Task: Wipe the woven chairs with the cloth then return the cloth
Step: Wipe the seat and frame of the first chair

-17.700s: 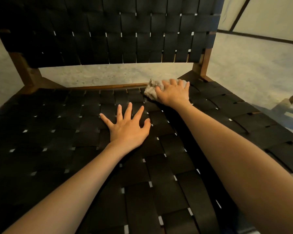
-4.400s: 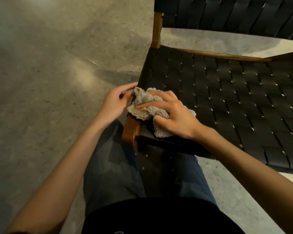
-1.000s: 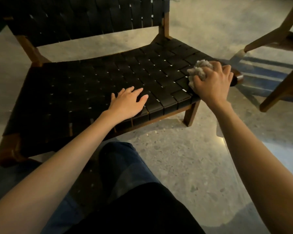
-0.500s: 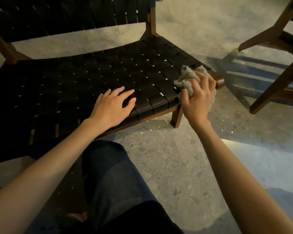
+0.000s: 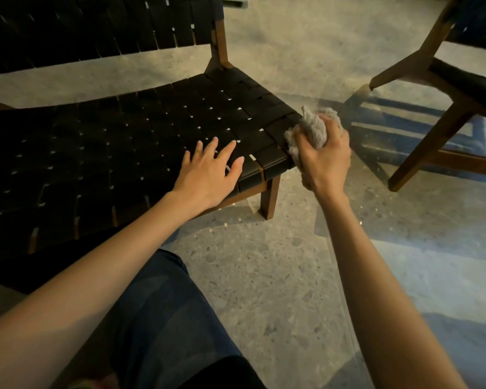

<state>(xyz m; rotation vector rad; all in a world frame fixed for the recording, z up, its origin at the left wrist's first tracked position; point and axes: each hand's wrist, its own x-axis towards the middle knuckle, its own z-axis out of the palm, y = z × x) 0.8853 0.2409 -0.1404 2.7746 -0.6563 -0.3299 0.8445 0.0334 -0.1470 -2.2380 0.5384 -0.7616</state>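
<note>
Left hand: my left hand [image 5: 208, 172] lies flat on the black woven-strap chair seat with the brown wooden frame [image 5: 141, 141], fingers straight and spread, gripping nothing. I judge it is there to brace me as I lean over and to steady the chair.

Right hand: my right hand [image 5: 324, 155] is curled tight round the crumpled grey terry cloth [image 5: 310, 130], thumb and fingers bunching it into a wad that pokes out above my knuckles.

Cloth position: the wad sits at the seat's front right corner, against the outer edge of the straps and just above the wooden front leg [image 5: 270, 197]. I cannot tell whether it touches the wood rail itself.

Why held so: a bunched cloth gives me a firm pad for the narrow edge, where a flat cloth would slip off.

Change from half a second ago: my right hand has dropped slightly off the top of the corner toward its side; my left hand has kept its place and its spread.

Change from a second ago: then the cloth pressed on top of the corner straps; now it is at the rim.

Second chair: the other brown wooden-framed chair [image 5: 443, 88] stands to the right on the speckled grey terrazzo floor [image 5: 278, 276], well apart from my hands; it likely awaits wiping.
</note>
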